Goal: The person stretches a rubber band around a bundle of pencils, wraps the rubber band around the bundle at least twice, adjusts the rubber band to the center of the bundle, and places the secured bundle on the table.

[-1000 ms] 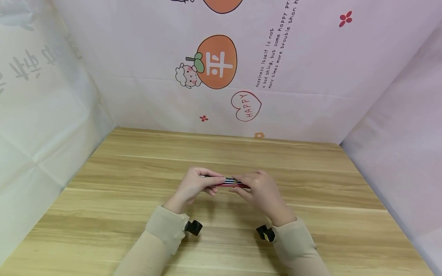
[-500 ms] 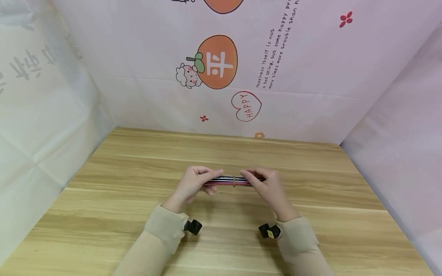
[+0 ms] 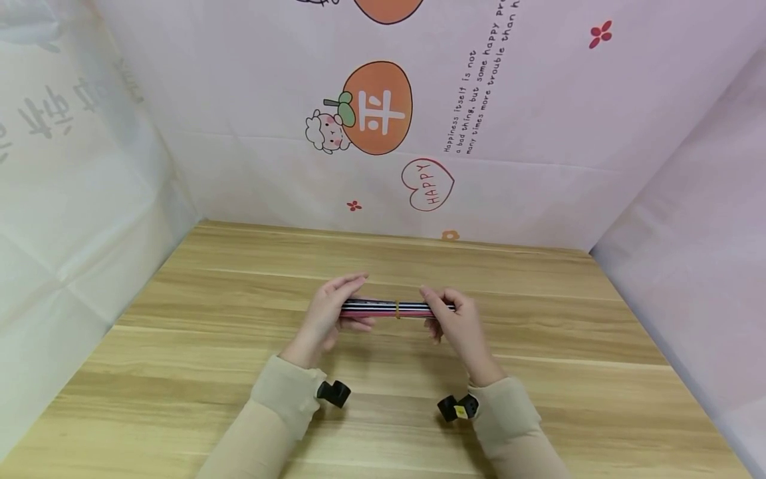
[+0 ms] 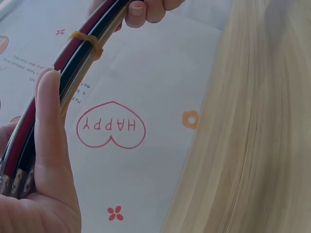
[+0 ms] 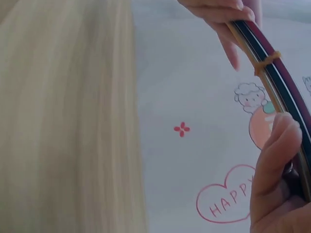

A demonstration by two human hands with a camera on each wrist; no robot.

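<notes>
A bundle of slim pencils (image 3: 377, 308), dark and pink with pale stripes, is held level above the table. A yellow-brown rubber band (image 3: 397, 309) goes round its middle. My right hand (image 3: 457, 326) grips the right end, thumb in front and fingers behind. At the other end is my left hand (image 3: 323, 313): its thumb (image 4: 51, 116) is straight and raised beside the pencils, and its lower fingers lie under them. In the left wrist view the speckled pencil ends (image 4: 14, 183) sit near the left palm. The far ends inside my right hand are hidden.
The wooden table (image 3: 383, 406) reaches back to a printed cloth wall (image 3: 251, 159). White cloth (image 3: 78, 219) hangs at the left, more at the right. Black cameras (image 3: 334, 394) sit on both wrists, over beige sleeves.
My right hand first slid outward along the pencils to their right end, uncovering the rubber band. Then my left thumb lifted off the pencils, and the bundle shifted slightly left and up.
</notes>
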